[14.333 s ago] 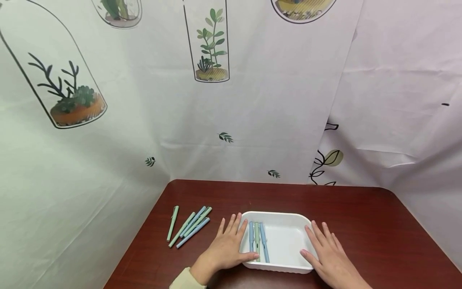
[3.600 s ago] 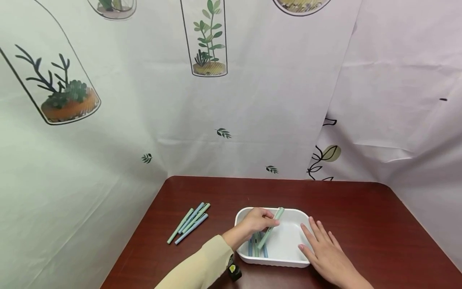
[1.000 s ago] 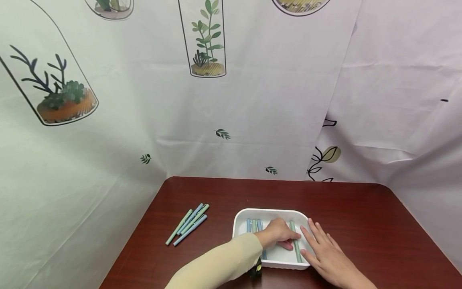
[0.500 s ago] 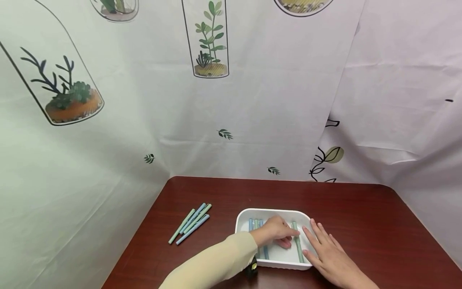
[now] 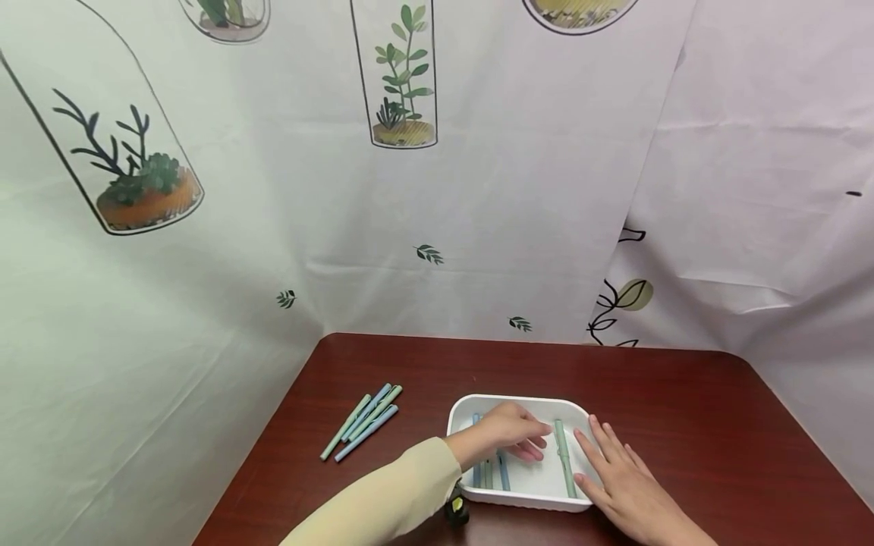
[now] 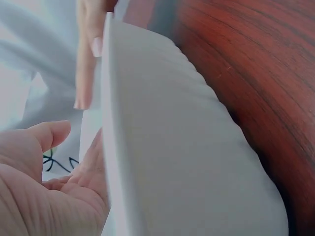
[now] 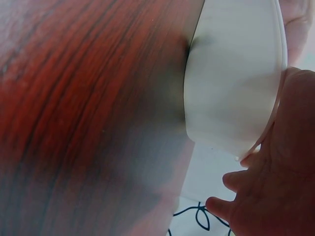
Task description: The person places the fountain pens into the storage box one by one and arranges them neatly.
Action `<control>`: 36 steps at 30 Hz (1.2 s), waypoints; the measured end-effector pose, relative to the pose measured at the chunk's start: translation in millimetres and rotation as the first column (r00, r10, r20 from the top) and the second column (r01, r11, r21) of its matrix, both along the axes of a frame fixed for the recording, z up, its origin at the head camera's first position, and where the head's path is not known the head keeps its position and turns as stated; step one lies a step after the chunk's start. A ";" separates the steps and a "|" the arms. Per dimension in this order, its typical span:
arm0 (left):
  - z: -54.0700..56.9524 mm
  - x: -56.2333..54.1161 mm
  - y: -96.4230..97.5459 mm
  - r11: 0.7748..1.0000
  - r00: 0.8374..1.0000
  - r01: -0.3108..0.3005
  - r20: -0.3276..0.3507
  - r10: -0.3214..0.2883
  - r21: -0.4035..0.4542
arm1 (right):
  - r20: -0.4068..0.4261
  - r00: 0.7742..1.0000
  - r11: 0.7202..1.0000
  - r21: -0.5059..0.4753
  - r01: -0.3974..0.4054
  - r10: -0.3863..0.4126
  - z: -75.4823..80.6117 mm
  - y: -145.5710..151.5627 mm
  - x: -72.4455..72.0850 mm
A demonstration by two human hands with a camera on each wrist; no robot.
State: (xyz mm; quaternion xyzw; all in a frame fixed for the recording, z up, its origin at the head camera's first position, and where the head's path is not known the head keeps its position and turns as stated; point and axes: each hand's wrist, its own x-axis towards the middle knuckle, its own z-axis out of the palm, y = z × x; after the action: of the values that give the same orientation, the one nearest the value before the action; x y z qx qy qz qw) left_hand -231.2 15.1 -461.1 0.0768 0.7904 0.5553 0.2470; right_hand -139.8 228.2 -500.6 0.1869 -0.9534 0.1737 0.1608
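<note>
A white tray (image 5: 539,500) stands near the front of the table. Inside, a green pen (image 5: 565,459) lies along the right side, apart from the left hand. Over the tray's middle hovers my left hand (image 5: 512,431), fingers loosely bent and holding nothing. Blue and green pens (image 5: 504,472) lie in the left part, partly hidden beneath that hand and wrist. My right hand (image 5: 631,485) rests on the tray's right rim with fingers spread. The right wrist view shows this hand (image 7: 275,182) against the rim; in the left wrist view the tray wall (image 6: 167,137) covers much.
Several green and blue pens (image 5: 362,422) lie in a loose pile on the dark red table (image 5: 683,409), left of the tray. A small black device (image 5: 456,509) sits at the left wrist. Printed white cloth (image 5: 478,227) hangs behind the table.
My left hand carried a green pen across the tray and laid it at the right side. It has since let go and drawn back left. The right hand has stayed at the rim.
</note>
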 end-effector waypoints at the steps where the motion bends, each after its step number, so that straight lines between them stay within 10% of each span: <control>1: 1.0 -0.1 -3.2 1.000 1.000 0.009 0.004 -0.009 0.014 | -0.007 1.000 1.000 0.000 -0.001 0.001 0.0 -0.3 -0.1; 18: 31.4 0.7 -60.5 0.996 0.998 0.046 -0.038 -0.043 0.077 | 0.066 0.997 1.000 0.011 0.027 -0.028 -0.1 -0.2 -0.9; 36: 54.4 -3.2 -140.9 0.991 0.994 -0.046 -0.089 0.058 0.129 | 0.012 0.999 0.998 0.038 0.040 -0.040 -3.2 -1.3 -1.2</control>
State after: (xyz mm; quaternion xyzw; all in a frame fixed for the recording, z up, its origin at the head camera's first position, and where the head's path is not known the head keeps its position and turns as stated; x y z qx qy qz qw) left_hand -234.5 -125.8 -406.7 0.0974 0.7659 0.6064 0.1901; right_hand -141.1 227.0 -503.8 0.1698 -0.9611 0.1535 0.1546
